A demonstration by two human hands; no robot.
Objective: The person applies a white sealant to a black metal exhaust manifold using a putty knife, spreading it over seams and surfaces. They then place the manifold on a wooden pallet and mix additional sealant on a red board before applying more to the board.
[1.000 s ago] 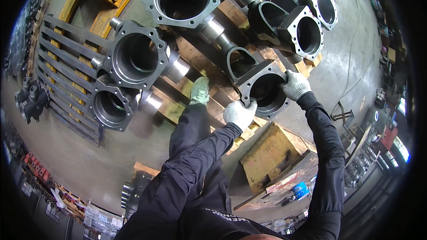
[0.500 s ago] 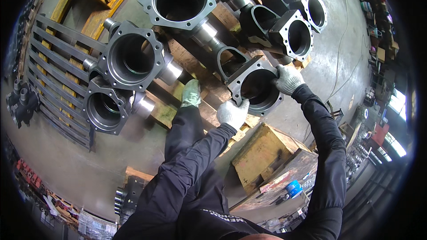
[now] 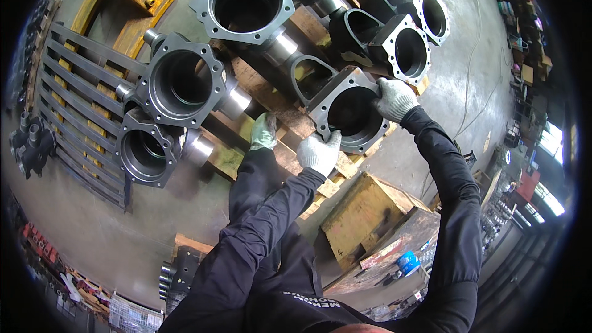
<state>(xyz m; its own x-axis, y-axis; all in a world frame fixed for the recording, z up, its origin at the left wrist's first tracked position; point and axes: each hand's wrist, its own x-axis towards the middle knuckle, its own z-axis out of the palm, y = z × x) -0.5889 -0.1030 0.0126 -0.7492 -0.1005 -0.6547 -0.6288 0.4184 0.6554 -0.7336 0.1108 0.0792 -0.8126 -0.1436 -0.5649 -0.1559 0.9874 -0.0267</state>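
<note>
One wooden pallet underlies the flanged cast housing, which sits at its near right end, bore facing up toward the person; whether the wood bears the weight is hidden. On the pallet's outer side, the gloved right hand curls partly closed fingers over the flange; nearer the pallet's middle, the left hand clasps the opposite edge, fingertips partly hidden. Gripping opposing sides presumably keeps the piece balanced.
</note>
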